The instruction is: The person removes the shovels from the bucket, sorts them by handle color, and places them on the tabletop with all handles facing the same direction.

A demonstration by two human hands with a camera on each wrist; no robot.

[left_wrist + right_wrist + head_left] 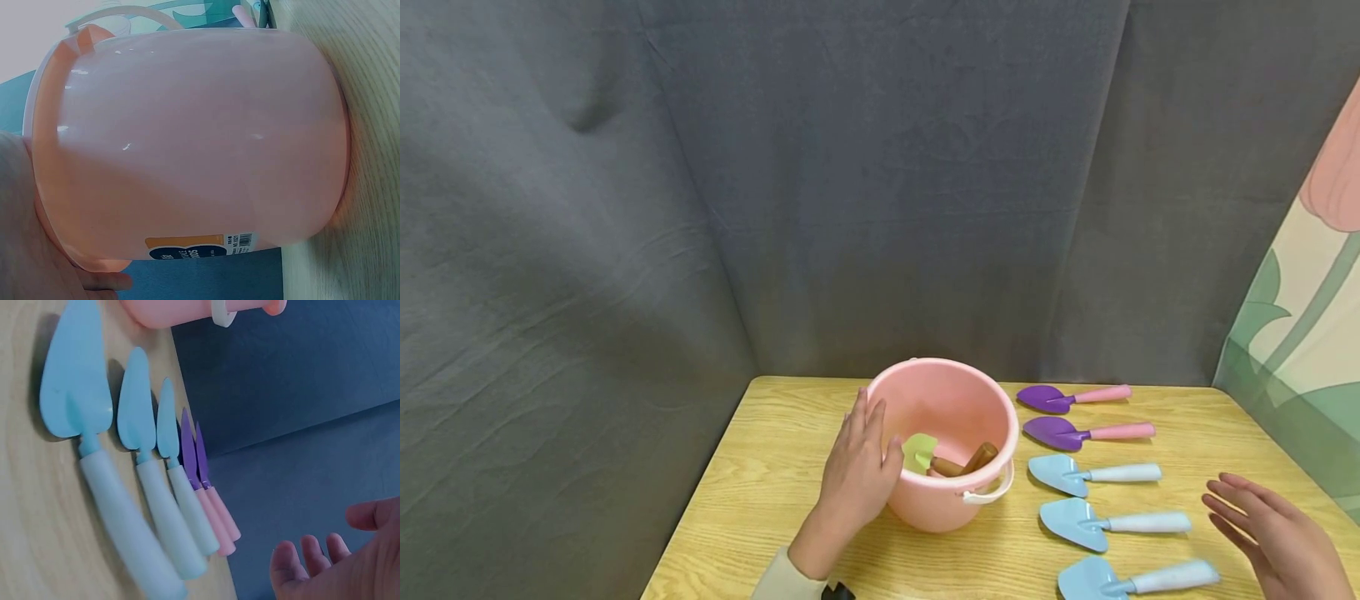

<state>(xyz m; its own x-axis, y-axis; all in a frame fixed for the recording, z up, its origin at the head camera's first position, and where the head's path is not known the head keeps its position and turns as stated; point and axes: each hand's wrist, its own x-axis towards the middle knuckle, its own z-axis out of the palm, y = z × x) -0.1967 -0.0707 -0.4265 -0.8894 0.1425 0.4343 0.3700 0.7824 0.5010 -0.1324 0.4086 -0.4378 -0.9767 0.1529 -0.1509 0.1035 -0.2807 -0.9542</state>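
My left hand [859,467] rests against the left rim of a pink bucket [936,510], its fingers fairly straight along the edge. Inside the bucket lie a light-green-bladed trowel [919,452] and brown handles [981,457]; their lower parts are hidden. To the right, my right hand [1273,529] hovers with relaxed fingers and holds nothing. It is nearest the handles of three light-blue trowels, the front one [1090,577], the middle one [1075,523] and the back one [1060,475]. Two purple trowels with pink handles, one [1054,433] before the other [1045,398], lie farther back.
The light wooden table [737,492] carries everything. Grey cloth [887,208] hangs behind and to the left. A flower-patterned panel [1307,333] stands along the right edge. The bucket's white handle [990,493] hangs down at its right side.
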